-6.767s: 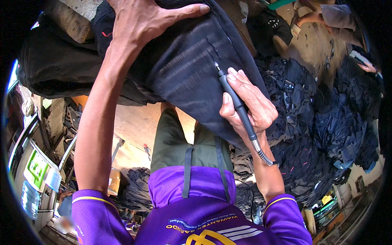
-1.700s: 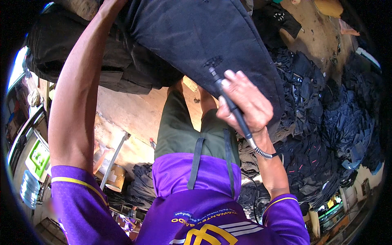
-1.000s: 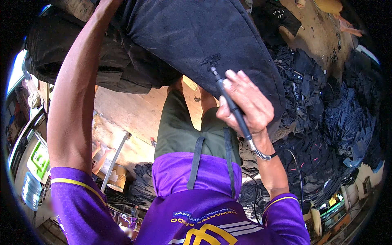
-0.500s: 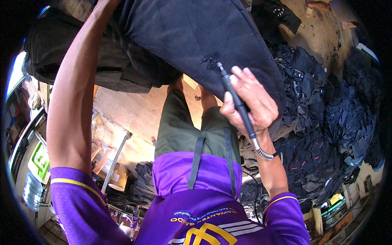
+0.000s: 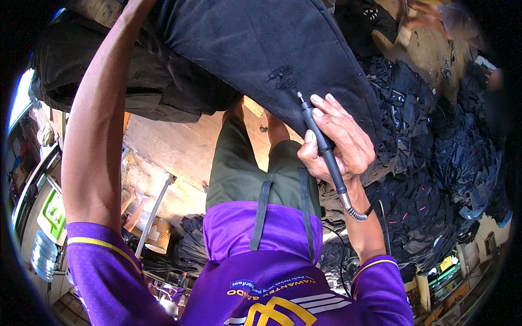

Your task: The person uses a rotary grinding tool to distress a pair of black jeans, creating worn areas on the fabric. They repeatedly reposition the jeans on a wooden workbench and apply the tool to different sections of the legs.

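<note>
A slim black rotary-tool handpiece [image 5: 333,165] with a metal tip and a coiled spring at its cable end lies in my right hand [image 5: 348,144], thumb and fingers closed round it. Its tip points up at a roughened, fuzzy patch [image 5: 283,77] on dark trousers [image 5: 239,41], just below and right of that patch. Whether the tip touches the cloth I cannot tell. My left forearm [image 5: 100,125] reaches up past the trousers' left side; the hand itself lies beyond the top edge. More black cloth [image 5: 103,70] hangs beside that arm.
Heaps of dark garments [image 5: 408,157] fill the right side. A co-worker's blurred hand [image 5: 427,20] shows at the upper right. At the left are a green plastic item [image 5: 51,215], a clear blue bottle [image 5: 43,255], a metal pole [image 5: 154,217] and a tan tub [image 5: 159,234].
My right hand has drawn the handpiece slightly down and right, off the fuzzy patch, which shows more fully. The co-worker's hand at the upper right has moved. My left arm is nearly still.
</note>
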A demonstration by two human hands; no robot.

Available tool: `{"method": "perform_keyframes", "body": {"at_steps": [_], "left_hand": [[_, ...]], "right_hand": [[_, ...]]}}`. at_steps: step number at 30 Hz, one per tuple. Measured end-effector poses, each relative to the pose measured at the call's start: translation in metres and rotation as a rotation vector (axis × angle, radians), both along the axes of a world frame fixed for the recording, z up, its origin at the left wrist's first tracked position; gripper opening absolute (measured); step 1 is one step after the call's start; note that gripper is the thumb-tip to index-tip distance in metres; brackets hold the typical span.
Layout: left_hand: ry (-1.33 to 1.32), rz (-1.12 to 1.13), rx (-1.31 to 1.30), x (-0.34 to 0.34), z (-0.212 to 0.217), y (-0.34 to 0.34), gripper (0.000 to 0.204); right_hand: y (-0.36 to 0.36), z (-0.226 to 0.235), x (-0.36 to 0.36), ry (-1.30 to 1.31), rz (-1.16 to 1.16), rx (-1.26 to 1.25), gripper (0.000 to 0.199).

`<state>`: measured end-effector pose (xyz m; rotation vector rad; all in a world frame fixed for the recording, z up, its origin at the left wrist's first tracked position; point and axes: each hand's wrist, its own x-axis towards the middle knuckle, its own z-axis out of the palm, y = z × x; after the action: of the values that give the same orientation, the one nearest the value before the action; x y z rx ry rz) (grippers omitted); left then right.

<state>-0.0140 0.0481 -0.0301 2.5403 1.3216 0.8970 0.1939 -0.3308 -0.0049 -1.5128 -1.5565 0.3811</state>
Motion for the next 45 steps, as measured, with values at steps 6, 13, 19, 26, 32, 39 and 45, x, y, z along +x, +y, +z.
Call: {"method": "perform_keyframes", "body": {"at_steps": [6, 13, 19, 26, 32, 39, 45], "left_hand": [[0.042, -0.001, 0.035, -0.001, 0.001, 0.000, 0.035], [-0.025, -0.040, 0.015, -0.004, -0.004, 0.003, 0.037], [0.034, -0.022, 0.083, -0.004, -0.005, 0.006, 0.038], [0.020, -0.033, 0.072, -0.003, -0.002, 0.002, 0.037], [0.016, -0.015, 0.051, -0.003, -0.003, 0.001, 0.036], [0.039, -0.012, 0.051, -0.003, -0.003, 0.004, 0.035], [0.033, -0.023, 0.064, -0.004, -0.003, 0.001, 0.035]], "right_hand": [[0.023, -0.006, -0.007, -0.005, 0.031, -0.010, 0.029], [0.026, -0.007, -0.011, -0.046, 0.060, 0.017, 0.029], [0.026, -0.009, -0.007, -0.046, 0.061, 0.033, 0.030], [0.023, -0.009, -0.008, -0.073, 0.012, 0.024, 0.029], [0.022, -0.011, -0.007, -0.071, -0.003, 0.046, 0.030], [0.020, -0.010, -0.007, -0.089, -0.042, 0.047, 0.030], [0.016, -0.007, -0.009, -0.056, -0.009, 0.030, 0.028]]}}
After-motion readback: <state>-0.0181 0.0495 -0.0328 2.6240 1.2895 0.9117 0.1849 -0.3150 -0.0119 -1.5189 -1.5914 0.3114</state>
